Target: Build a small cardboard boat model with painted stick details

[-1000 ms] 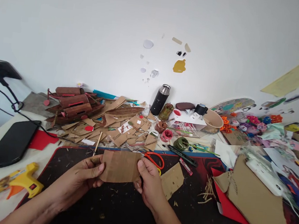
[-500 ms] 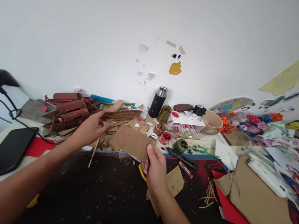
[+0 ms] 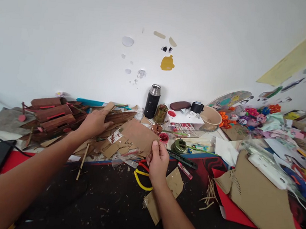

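Observation:
My right hand pinches a brown piece of cardboard by its right end, thumb on top. The piece is held up above the scrap pile at the middle of the desk. My left hand reaches over the cardboard scraps, fingers stretched out and thumb apart. Its fingertips are at a light tan strip; whether they touch it I cannot tell. Left of that hand stands a dark brown model with red trim. Yellow-handled scissors lie partly behind my right hand.
A black thermos stands by the wall beside open paint jars. A pen-like black tool and cardboard pieces lie near my right arm. At right are a large cardboard sheet and a white power strip.
My left hand has moved left and onto the scraps by the tan strip, its fingers straightening. The right hand still holds the cardboard. The view has swung right, and more of the scissors shows.

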Motion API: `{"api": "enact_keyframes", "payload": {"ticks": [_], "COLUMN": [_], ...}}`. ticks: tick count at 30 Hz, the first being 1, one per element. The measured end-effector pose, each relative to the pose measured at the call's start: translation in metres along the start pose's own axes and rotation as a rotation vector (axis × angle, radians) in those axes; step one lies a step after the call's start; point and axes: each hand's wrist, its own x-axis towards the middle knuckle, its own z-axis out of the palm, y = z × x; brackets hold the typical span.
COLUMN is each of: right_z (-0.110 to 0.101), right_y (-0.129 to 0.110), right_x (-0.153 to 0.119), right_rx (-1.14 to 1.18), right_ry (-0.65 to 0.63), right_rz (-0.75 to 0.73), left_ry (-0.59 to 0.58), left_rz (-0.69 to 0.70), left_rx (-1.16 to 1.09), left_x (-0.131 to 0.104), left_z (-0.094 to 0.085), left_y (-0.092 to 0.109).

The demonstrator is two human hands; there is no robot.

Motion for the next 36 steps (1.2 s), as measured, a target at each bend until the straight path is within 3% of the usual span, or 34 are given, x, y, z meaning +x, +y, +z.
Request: {"api": "enact_keyframes", "payload": {"ticks": [3, 7, 10, 13, 18, 21, 25, 28, 31, 34, 36], "right_z": [-0.003, -0.007, -0.01, -0.012, -0.013, -0.011, -0.008, -0.005, -0.004, -0.004, -0.004], "right_y": [0.002, 0.006, 0.006, 0.004, 0.0, -0.001, 0.003, 0.008, 0.01, 0.009, 0.008], "right_x": [0.002, 0.005, 0.007, 0.007, 0.005, 0.003, 0.0, -0.004, -0.007, -0.009, -0.009], "right_rx": [0.016, 0.063, 0.111, 0.131, 0.118, 0.1, 0.084, 0.09, 0.062, 0.062, 0.071], "right_ry": [0.006, 0.036, 0.074, 0.093, 0.101, 0.099, 0.071, 0.04, 0.025, 0.026, 0.029], "right_rz": [0.007, 0.024, 0.016, 0.001, -0.021, -0.025, -0.002, 0.002, 0.003, -0.006, -0.008], "left_ry": [0.031, 0.097, 0.1, 0.062, -0.071, -0.182, -0.201, -0.183, -0.08, 0.13, 0.155], "left_rz": [-0.021, -0.058, -0.082, -0.031, -0.03, 0.004, -0.02, 0.017, -0.073, -0.314, -0.443], "left_rx": [-0.047, -0.148, -0.222, -0.343, -0.478, -0.503, -0.503, -0.519, -0.475, -0.227, 0.02], "left_x": [-0.001, -0.019, -0.052, -0.1, -0.192, -0.229, -0.244, -0.241, -0.236, -0.234, -0.235], "left_z": [-0.006, -0.028, -0.047, -0.055, -0.034, -0.014, -0.002, -0.013, -0.038, -0.063, -0.072], "left_y": [-0.001, -0.006, -0.012, -0.016, -0.007, 0.011, 0.037, 0.042, 0.02, -0.029, -0.068]}}
